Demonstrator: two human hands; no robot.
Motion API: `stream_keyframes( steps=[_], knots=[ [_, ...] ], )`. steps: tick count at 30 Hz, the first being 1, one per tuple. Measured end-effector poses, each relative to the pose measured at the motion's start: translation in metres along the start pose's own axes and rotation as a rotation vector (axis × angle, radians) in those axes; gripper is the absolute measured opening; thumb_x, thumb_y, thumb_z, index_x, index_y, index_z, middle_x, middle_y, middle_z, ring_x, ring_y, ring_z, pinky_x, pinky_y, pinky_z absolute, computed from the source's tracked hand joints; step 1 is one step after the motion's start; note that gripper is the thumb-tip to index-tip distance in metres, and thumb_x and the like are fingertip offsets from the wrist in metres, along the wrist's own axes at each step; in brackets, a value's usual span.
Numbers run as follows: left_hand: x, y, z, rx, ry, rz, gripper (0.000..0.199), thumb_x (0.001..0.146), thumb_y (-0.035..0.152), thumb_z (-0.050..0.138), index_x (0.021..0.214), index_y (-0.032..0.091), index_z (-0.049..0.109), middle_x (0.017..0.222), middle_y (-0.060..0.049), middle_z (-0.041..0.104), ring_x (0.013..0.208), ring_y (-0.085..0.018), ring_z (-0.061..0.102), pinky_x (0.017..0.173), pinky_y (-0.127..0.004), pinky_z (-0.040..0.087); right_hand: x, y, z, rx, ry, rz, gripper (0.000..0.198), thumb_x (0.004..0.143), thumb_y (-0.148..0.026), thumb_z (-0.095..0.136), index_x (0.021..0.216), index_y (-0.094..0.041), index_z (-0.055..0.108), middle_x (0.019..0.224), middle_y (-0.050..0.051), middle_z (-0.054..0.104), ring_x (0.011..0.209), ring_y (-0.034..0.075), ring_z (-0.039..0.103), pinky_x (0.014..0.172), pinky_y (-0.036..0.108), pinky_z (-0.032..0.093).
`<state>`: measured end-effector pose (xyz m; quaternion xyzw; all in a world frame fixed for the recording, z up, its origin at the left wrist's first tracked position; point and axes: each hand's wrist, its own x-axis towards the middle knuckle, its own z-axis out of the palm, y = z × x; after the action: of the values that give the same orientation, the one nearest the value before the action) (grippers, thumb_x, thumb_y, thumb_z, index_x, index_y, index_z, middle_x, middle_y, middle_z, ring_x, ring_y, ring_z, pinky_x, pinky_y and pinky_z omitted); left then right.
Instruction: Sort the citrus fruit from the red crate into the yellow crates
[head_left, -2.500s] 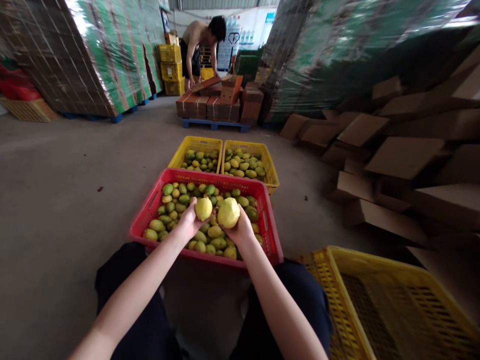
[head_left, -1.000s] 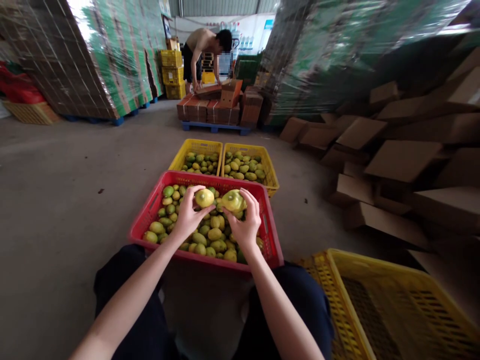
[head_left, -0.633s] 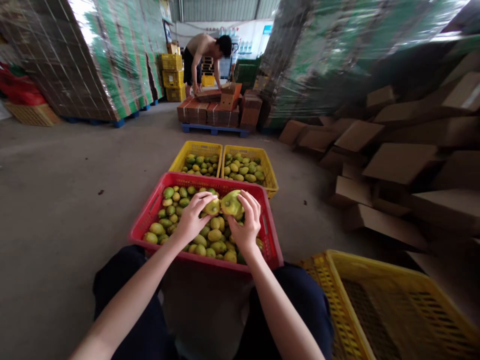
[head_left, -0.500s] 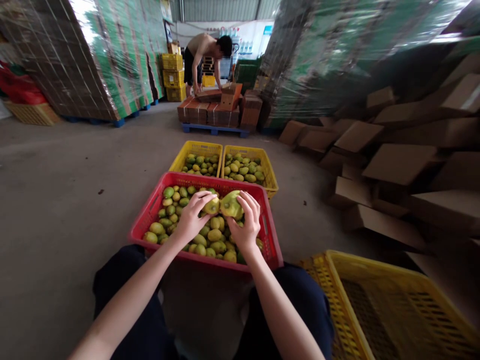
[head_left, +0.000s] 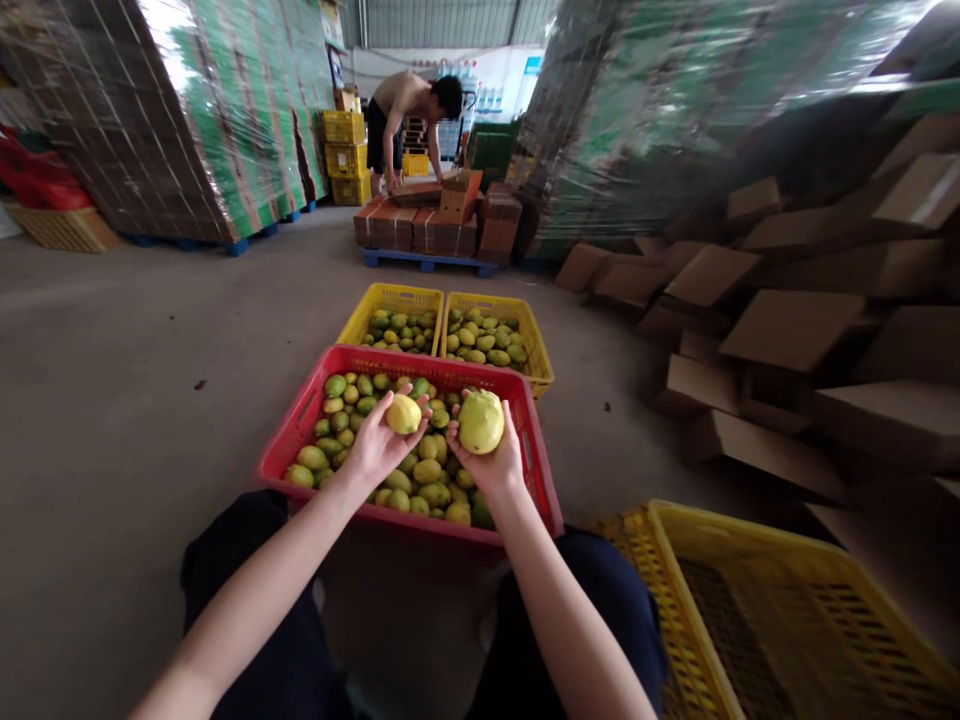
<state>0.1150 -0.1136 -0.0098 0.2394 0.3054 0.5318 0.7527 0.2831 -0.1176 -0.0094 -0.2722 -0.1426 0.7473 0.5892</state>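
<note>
Palm up, my left hand (head_left: 369,447) cradles a small yellow lemon (head_left: 403,414), its fingers curled loosely under the fruit. My right hand (head_left: 500,468) holds a much larger, lumpy yellow-green lemon (head_left: 481,421) in the same way. The two fruits are apart, side by side above a red crate (head_left: 541,470). Many green and yellow lemons (head_left: 427,472) lie loose in that crate, which stands between my knees. My hands and forearms hide some of them.
Two yellow crates (head_left: 551,372) of lemons stand just beyond the red one. At my right is another yellow crate (head_left: 694,600). Cardboard boxes (head_left: 791,325) are heaped on the right. Farther off, a person (head_left: 401,100) bends over flattened cartons on a blue pallet (head_left: 427,262).
Both hands have turned palm up and moved apart, each keeping its lemon. The fruits now show from above, resting on the fingers. The person at the back is still bent over the cartons.
</note>
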Motion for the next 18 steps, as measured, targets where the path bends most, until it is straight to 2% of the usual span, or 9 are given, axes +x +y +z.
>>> stream_keyframes(
  steps=[2, 4, 7, 10, 12, 14, 15, 16, 18],
  knots=[
    [0.003, -0.011, -0.003, 0.022, 0.125, -0.061, 0.034, 0.088, 0.041, 0.046, 0.111, 0.017, 0.058, 0.101, -0.009, 0.068, 0.088, -0.017, 0.066, 0.077, -0.031, 0.055, -0.001, 0.0, -0.004, 0.055, 0.058, -0.002, 0.04, 0.083, -0.056, 0.046, 0.091, -0.021, 0.065, 0.075, 0.002, 0.068, 0.07, 0.017, 0.064, 0.063, 0.032, 0.055],
    [0.001, -0.027, -0.005, 0.148, 0.144, -0.165, 0.035, 0.088, 0.044, 0.042, 0.102, 0.017, 0.06, 0.089, -0.007, 0.069, 0.08, -0.016, 0.067, 0.072, -0.029, 0.055, -0.001, -0.003, -0.008, 0.084, 0.097, -0.003, 0.039, 0.082, -0.055, 0.048, 0.089, -0.02, 0.065, 0.076, 0.003, 0.069, 0.071, 0.016, 0.064, 0.061, 0.03, 0.054],
    [-0.019, -0.064, -0.01, 0.486, -0.105, -0.425, 0.044, 0.084, 0.056, 0.04, 0.087, 0.02, 0.065, 0.075, -0.005, 0.068, 0.072, -0.017, 0.068, 0.074, -0.033, 0.054, -0.002, -0.011, -0.015, 0.109, 0.164, -0.015, 0.035, 0.082, -0.051, 0.049, 0.087, -0.02, 0.065, 0.076, 0.004, 0.069, 0.068, 0.016, 0.063, 0.058, 0.028, 0.054],
    [-0.056, -0.109, -0.026, 0.719, -0.386, -0.738, 0.04, 0.075, 0.06, 0.048, 0.072, 0.025, 0.066, 0.07, -0.004, 0.068, 0.069, -0.022, 0.068, 0.079, -0.046, 0.051, -0.004, -0.02, -0.022, 0.14, 0.273, -0.035, 0.033, 0.084, -0.048, 0.046, 0.083, -0.02, 0.064, 0.073, 0.003, 0.068, 0.066, 0.015, 0.063, 0.059, 0.028, 0.054],
    [-0.079, -0.137, -0.043, 0.913, -0.589, -1.054, 0.039, 0.07, 0.061, 0.046, 0.076, 0.029, 0.067, 0.08, -0.007, 0.071, 0.075, -0.025, 0.069, 0.078, -0.053, 0.049, -0.007, -0.026, -0.026, 0.156, 0.341, -0.026, 0.032, 0.084, -0.046, 0.045, 0.082, -0.02, 0.064, 0.073, 0.003, 0.068, 0.066, 0.015, 0.063, 0.058, 0.028, 0.054],
    [-0.09, -0.151, -0.058, 1.031, -0.668, -1.237, 0.04, 0.068, 0.06, 0.044, 0.082, 0.031, 0.067, 0.088, -0.009, 0.072, 0.083, -0.028, 0.069, 0.076, -0.057, 0.047, -0.01, -0.03, -0.029, 0.153, 0.379, -0.01, 0.032, 0.085, -0.045, 0.043, 0.081, -0.021, 0.063, 0.073, 0.003, 0.068, 0.066, 0.016, 0.063, 0.058, 0.029, 0.054],
    [-0.089, -0.151, -0.062, 1.038, -0.651, -1.279, 0.037, 0.068, 0.058, 0.046, 0.08, 0.03, 0.068, 0.087, -0.009, 0.072, 0.086, -0.029, 0.069, 0.077, -0.057, 0.046, -0.011, -0.032, -0.03, 0.145, 0.383, -0.009, 0.032, 0.085, -0.045, 0.042, 0.081, -0.021, 0.063, 0.073, 0.003, 0.068, 0.066, 0.016, 0.063, 0.059, 0.029, 0.054],
    [-0.082, -0.144, -0.063, 1.012, -0.585, -1.244, 0.035, 0.069, 0.057, 0.047, 0.076, 0.029, 0.067, 0.084, -0.008, 0.071, 0.089, -0.029, 0.069, 0.078, -0.056, 0.046, -0.012, -0.033, -0.031, 0.14, 0.379, -0.015, 0.032, 0.085, -0.045, 0.041, 0.081, -0.021, 0.063, 0.073, 0.003, 0.068, 0.066, 0.016, 0.063, 0.059, 0.029, 0.054],
    [-0.054, -0.111, -0.052, 0.881, -0.344, -1.006, 0.034, 0.072, 0.055, 0.05, 0.066, 0.025, 0.064, 0.078, -0.008, 0.07, 0.09, -0.028, 0.068, 0.084, -0.051, 0.048, -0.014, -0.035, -0.034, 0.156, 0.375, -0.036, 0.032, 0.085, -0.044, 0.041, 0.081, -0.021, 0.062, 0.073, 0.002, 0.068, 0.066, 0.015, 0.064, 0.06, 0.028, 0.054]
  ],
)
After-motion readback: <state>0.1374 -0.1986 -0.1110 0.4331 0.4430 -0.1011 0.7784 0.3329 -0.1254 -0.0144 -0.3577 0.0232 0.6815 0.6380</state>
